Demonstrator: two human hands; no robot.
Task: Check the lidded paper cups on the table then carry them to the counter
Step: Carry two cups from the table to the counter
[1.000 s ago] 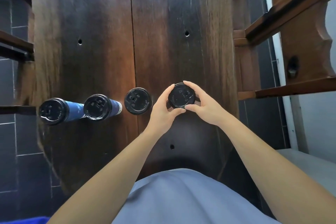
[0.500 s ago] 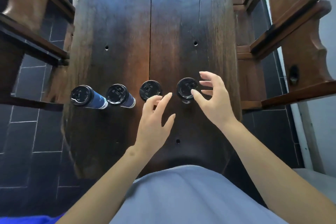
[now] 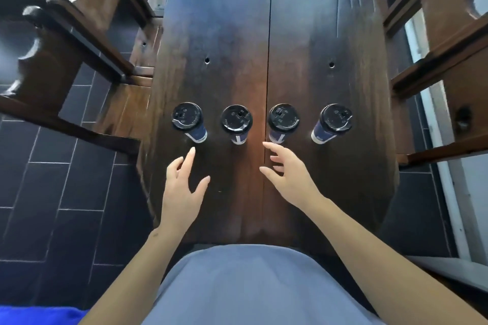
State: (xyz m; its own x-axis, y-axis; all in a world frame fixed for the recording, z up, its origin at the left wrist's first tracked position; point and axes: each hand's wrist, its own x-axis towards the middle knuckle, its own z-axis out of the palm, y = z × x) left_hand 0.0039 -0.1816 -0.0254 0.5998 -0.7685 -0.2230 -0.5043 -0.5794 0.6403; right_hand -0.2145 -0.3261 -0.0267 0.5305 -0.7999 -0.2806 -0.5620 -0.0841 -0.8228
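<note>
four lidded paper cups stand upright in one row across the dark wooden table [image 3: 303, 34], each with a black lid over a blue wall, spaced apart and not touching.

far-left cup [image 3: 188, 121]: nearest the table's left edge. the left hand [image 3: 182, 192] lies on the near side of it, index fingertip just short of the cup's base. fingers are straight and spread, thumb out to the side, nothing held; the forearm runs up from the lower left.

second cup [image 3: 236, 122]: stands between the two hands, beyond both. neither hand touches it.

third cup [image 3: 283, 121]: beside the table's centre seam. the right hand [image 3: 287, 177] sits just near and slightly left of its base, fingers extended and parted, palm turned inward, nothing held; the foremost fingertip is close to the base but apart from it.

far-right cup [image 3: 333, 122]: well clear of both hands, toward the table's right edge.

assessment: every cup's long axis is vertical, so a side grasp around the wall suits. the left hand is nearer the far-left cup, the right hand nearer the third. the cups all remain on the table; the counter is not in view.

wooden chairs [image 3: 66, 42] flank the table.
</note>
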